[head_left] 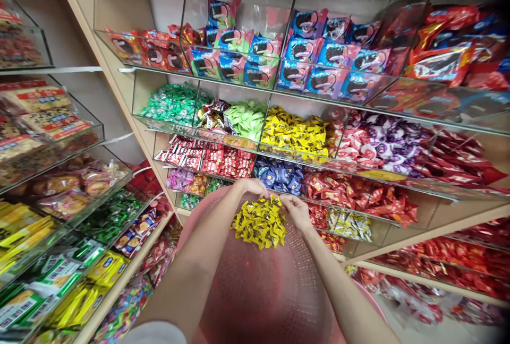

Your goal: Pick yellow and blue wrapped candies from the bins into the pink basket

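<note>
A large pink plastic basket (pixel 306 285) with a perforated wall stands in front of me. In its far part lies a heap of yellow wrapped candies (pixel 258 223) with dark print. My left hand (pixel 255 187) is at the heap's far edge, fingers bent and closed. Just right of it, my right hand (pixel 297 211) has thumb and fingers pinched together by the heap's upper right corner. Whatever is between the fingers of either hand is too small or hidden to name. Similar yellow candies (pixel 295 134) fill a shelf bin above the hands.
Clear-fronted shelf bins hold green candies (pixel 175 105), blue-wrapped candies (pixel 281 177), purple candies (pixel 392 139) and red packets (pixel 338 190). Cookie packs (pixel 311 62) line the upper shelf. A slanted left-hand rack carries packaged pastries (pixel 64 187). Bagged goods (pixel 418 293) lie low at right.
</note>
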Demonstrator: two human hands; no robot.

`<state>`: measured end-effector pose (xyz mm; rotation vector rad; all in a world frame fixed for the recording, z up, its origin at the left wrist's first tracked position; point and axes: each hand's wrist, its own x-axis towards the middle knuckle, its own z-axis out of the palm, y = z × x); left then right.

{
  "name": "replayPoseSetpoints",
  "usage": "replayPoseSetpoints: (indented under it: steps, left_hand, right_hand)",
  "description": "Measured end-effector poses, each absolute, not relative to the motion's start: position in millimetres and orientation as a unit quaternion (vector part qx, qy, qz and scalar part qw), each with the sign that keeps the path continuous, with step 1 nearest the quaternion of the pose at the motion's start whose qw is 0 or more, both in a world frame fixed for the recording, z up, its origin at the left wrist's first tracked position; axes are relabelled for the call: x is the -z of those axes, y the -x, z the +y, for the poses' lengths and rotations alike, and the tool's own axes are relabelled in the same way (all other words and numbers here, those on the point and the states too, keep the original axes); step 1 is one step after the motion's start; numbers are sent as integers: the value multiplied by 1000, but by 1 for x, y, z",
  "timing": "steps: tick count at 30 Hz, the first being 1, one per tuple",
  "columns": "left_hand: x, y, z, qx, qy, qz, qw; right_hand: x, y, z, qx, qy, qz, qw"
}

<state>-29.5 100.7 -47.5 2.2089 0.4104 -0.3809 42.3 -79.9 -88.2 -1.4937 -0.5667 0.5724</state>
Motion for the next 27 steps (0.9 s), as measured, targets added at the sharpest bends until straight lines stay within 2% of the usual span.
replayPoseSetpoints:
  steps: [5, 8, 13, 21, 24, 27]
  left_hand:
    - [45, 29, 96, 160, -886, 168, 402]
    - [45, 29, 94, 167, -882, 182, 400]
    - [43, 29, 95, 176, -882, 189, 394]
    - [44, 28, 97, 173, -876, 210, 398]
    - [44, 29, 98, 166, -875, 214, 401]
    - [44, 29, 99, 163, -880, 208, 396]
  right_hand:
    - [82, -6, -76, -339, 667, -345, 567]
    - [82, 17, -60, -346, 658, -428, 514]
    - [90, 33, -21, -248, 685, -522, 443]
    - [99, 46, -5, -158, 750, -513, 387]
    - [87, 48, -20, -131, 749, -529, 377]
    - [55, 37, -42, -115, 717, -597, 341]
